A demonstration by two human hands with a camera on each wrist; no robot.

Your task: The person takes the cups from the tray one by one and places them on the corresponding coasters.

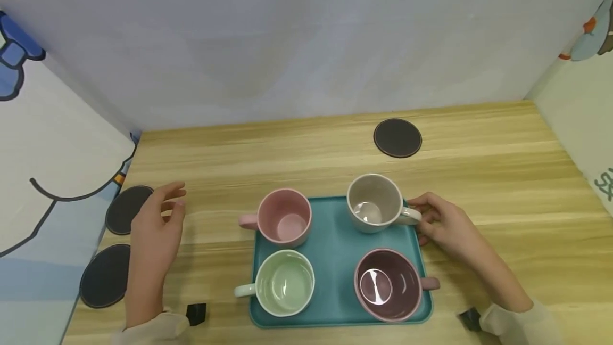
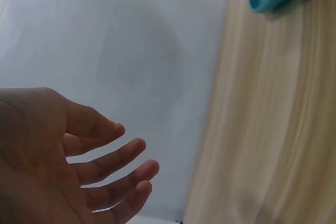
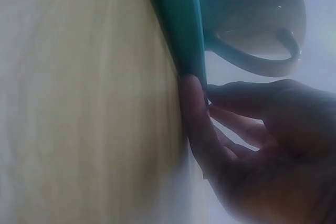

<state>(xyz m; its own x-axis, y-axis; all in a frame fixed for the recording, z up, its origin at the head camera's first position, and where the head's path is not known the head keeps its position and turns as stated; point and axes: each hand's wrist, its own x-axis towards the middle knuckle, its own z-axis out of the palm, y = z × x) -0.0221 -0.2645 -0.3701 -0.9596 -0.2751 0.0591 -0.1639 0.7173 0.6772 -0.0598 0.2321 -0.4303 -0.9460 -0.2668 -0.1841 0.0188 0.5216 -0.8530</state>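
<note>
- With fingers of the right hand (image 1: 441, 223) pinching the teal tray (image 1: 332, 265) near its far right corner, keep clear of the gray mug (image 1: 373, 202).
- Best to bring the left hand (image 1: 157, 233), loosely curved and empty, to the opposite edge before any lifting.
- As for the tray: on the wooden table (image 1: 507, 201), round-cornered, shallow-rimmed, bearing also pink mug (image 1: 286, 217), green mug (image 1: 284, 284), mauve mug (image 1: 389, 285).

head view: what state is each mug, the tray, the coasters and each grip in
Pink mug, upright, looks empty
Green mug, upright, looks empty
Grey mug, upright, looks empty
Purple mug, upright, looks empty
Tray, loaded, held at its far right corner
Far coaster, flat, bare
Left coasters, flat, partly hidden
Left grip, open, holding nothing
Right grip, pinching the tray
</note>
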